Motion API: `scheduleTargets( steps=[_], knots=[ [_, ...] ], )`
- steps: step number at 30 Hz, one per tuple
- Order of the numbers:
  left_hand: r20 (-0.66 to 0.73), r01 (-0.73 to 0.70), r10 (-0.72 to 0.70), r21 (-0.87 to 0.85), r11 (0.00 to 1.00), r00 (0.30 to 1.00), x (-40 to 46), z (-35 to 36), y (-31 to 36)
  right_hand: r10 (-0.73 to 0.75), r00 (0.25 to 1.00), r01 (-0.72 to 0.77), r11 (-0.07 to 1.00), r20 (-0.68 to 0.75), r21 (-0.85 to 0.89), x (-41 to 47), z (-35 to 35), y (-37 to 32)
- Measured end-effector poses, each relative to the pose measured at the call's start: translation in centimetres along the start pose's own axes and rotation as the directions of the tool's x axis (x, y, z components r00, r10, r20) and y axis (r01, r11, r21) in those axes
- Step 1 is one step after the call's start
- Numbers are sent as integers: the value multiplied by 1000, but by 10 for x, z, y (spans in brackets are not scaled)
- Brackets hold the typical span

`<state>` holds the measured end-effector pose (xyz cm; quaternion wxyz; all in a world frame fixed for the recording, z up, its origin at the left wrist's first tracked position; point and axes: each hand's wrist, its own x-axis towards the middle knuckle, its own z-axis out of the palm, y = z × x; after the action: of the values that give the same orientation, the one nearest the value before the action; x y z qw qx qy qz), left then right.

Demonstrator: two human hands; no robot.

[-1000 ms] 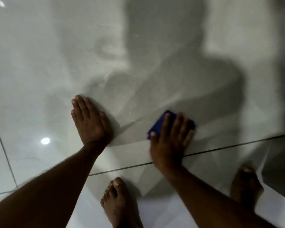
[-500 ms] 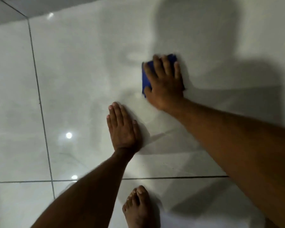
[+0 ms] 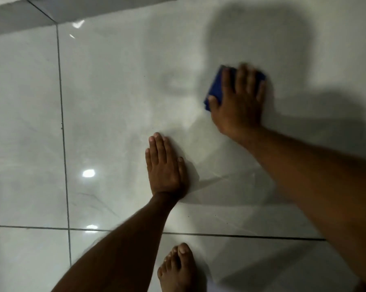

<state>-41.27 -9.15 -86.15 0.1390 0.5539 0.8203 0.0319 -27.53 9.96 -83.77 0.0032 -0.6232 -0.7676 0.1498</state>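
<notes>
A blue pad [image 3: 215,89] lies flat on the glossy pale tiled floor [image 3: 114,106], far and to the right in the scene. It is deep, plain blue with a squarish outline. Its left edge and far corners show, and the rest is covered. The picture is smeared there, so it may be a folded cloth or a sponge; I cannot tell which.

The right hand [image 3: 239,102] lies on top of the pad, palm down, fingers straight and slightly spread, the thumb at the pad's near left corner.

The left hand [image 3: 166,167] rests flat on the bare tile, nearer and to the left, fingers straight and pressed together, well apart from the pad.

A bare foot [image 3: 177,268] stands at the near edge, just past a dark grout line [image 3: 241,236].
</notes>
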Motion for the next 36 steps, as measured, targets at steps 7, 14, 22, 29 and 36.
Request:
scheduleTargets(
  steps=[7, 14, 22, 29, 36],
  knots=[
    [116, 63, -64, 11, 998, 991, -2, -18, 18, -32, 943, 65, 994, 331, -90, -209, -6, 34],
    [196, 20, -21, 4, 1000, 980, -45, -48, 28, -239, 824, 381, 904, 513, -192, -210, -44, 106],
    [323, 55, -56, 13, 998, 945, -99, -71, 35, 848, 440, -886, 463, 296, -7, -225, -56, 130],
    [364, 115, -65, -117, 987, 929, -131, -148, 77, 230, 585, -461, 883, 778, 85, -277, -114, 9],
    [628, 525, -180, -420, 740, 757, -166, -380, 129, 242, 742, -607, 638, 625, 474, -311, -360, -49]
  ],
)
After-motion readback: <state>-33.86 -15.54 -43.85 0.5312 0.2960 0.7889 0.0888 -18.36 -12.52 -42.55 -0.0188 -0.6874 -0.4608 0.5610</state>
